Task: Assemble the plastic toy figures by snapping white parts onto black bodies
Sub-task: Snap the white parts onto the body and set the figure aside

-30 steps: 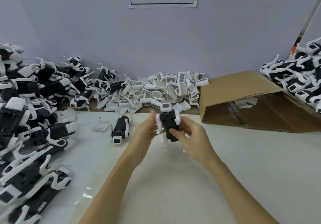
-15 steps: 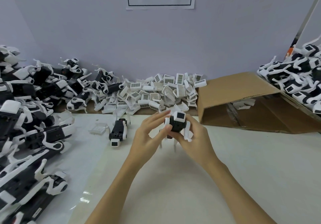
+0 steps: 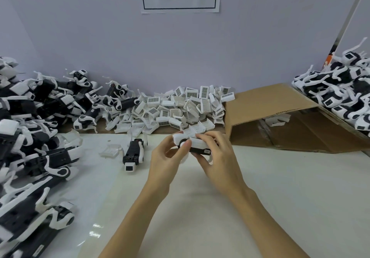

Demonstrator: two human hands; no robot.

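1. Figure [image 3: 197,144] held above the table's [image 3: 260,207] middle, lying sideways, white shell up, black body beneath.
2. Left hand [image 3: 166,161] pinches its left end, thumb on a round white joint.
3. Right hand [image 3: 218,157] curls over its right end, fingers wrapped round.
4. Loose figure [image 3: 133,153] lies left of the hands.
5. White parts [image 3: 180,109] heaped along the far edge; box [image 3: 280,121] at the far right corner.

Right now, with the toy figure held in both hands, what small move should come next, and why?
Probably press the white shell down onto the toy figure: the left hand and right hand both grip it above the table, left thumb on its white side.
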